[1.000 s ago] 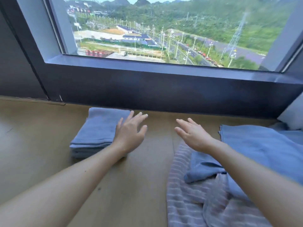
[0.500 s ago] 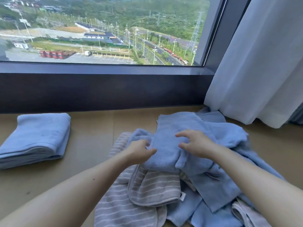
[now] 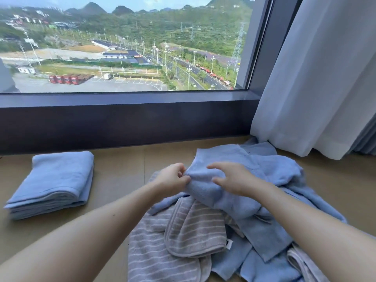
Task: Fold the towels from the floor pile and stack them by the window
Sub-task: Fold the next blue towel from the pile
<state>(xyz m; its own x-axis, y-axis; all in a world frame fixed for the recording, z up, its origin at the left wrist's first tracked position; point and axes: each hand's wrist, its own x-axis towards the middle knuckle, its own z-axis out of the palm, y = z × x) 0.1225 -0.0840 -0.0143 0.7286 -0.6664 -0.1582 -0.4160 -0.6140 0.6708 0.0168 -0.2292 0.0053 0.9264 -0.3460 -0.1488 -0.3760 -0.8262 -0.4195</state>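
Observation:
A loose pile of towels (image 3: 270,237) lies on the wooden floor at centre right, light blue ones mixed with grey striped ones (image 3: 195,231). On top sits a crumpled blue towel (image 3: 223,159). My left hand (image 3: 173,179) pinches its left edge with curled fingers. My right hand (image 3: 234,180) rests on the same towel with fingers spread and bent, thumb under a fold. A neat stack of folded blue towels (image 3: 55,182) lies at the left, below the window.
A dark window sill and low wall (image 3: 126,119) run across the back. A white curtain (image 3: 317,78) hangs at the right, its hem touching the floor beside the pile. Bare wooden floor (image 3: 120,174) separates the stack from the pile.
A second ago both hands hovered open near the folded stack. My view swung right to the pile, and my left hand has taken hold of the top blue towel's edge.

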